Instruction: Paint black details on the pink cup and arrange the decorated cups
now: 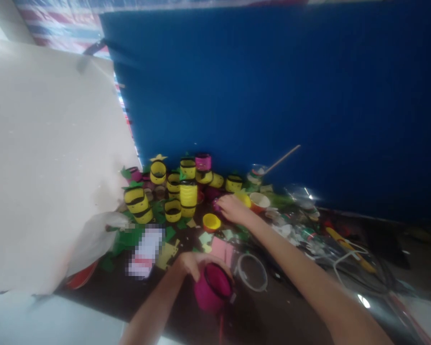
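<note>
A magenta cup with a black band round its rim [211, 290] is in my left hand [197, 263], near the table's front edge. My left thumb and fingers are wrapped round the cup's far side, and its opening faces up and to the right. Farther back, my right hand [230, 208] reaches in among the cups, its fingers closed at a small purple thing [215, 203] that is too blurred to name. Just in front of that hand stands a small yellow-lined cup [211, 222]. Several yellow cups with black bands [173, 211] are grouped to the left.
A phone [145, 252] lies left of my left hand, among green and yellow paper scraps. A clear ring [252, 272] and a pink paper [222, 250] are nearby. Plastic cups, cables and a yellow-handled tool [350, 249] clutter the right. A blue board [273, 96] stands behind.
</note>
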Demonstrator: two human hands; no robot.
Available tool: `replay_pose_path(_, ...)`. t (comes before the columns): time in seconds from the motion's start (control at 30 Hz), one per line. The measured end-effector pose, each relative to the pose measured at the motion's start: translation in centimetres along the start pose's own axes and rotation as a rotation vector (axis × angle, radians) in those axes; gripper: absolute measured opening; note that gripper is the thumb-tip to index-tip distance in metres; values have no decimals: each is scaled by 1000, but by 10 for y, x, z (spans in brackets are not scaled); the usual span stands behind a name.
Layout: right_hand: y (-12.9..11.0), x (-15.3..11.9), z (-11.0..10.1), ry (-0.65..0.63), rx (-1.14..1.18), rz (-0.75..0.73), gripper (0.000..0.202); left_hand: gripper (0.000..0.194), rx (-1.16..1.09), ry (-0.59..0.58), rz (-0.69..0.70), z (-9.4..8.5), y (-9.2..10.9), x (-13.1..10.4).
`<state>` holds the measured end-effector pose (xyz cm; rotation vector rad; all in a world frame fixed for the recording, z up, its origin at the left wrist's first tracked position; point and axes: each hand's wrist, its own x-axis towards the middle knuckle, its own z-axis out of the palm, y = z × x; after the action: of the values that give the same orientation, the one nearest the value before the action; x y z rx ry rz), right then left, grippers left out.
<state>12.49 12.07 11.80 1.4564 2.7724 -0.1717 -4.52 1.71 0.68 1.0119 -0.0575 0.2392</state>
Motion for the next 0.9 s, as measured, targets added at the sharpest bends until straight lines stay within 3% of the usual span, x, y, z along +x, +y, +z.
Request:
replay_pose_path(0.33,-24,64,34,34,-25,196,37,113,44,-16,-29,-1,-1,2)
replay_pose_path(0.73,-34,94,53,38,-3,250,50,111,63,-42,-10,5,7,5)
replay_pose_path(0.9,-36,95,56,28,8,265,53,110,39,-42,2,3,4,5)
